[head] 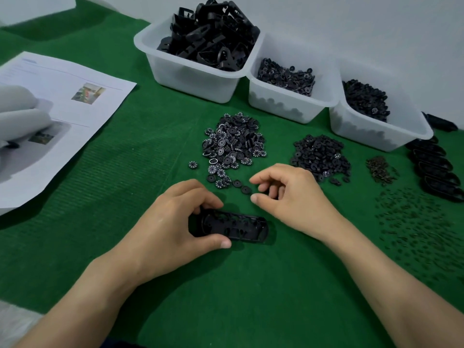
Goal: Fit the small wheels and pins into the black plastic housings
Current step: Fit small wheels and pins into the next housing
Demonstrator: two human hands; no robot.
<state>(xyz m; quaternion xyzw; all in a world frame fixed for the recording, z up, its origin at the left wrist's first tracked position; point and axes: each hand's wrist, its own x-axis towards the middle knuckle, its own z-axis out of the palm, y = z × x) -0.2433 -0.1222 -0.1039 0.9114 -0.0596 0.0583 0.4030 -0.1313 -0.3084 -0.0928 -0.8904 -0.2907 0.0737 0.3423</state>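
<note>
So my left grip [175, 222] is pinching the black housing [236, 226] at its left end, thumb in front and fingers behind, holding it down on the green desk [125, 172] with the open side up. Its long axis runs left to right. A few loose wheels [241, 187] sit just beyond it, and my right grip [288, 197] hovers by the free end, fingers curled. Can't tell if it's got a wheel. It's nearer, so I reckon it does the fitting.

paper [75, 101] cut off left, pins [414, 223] blurry
</note>
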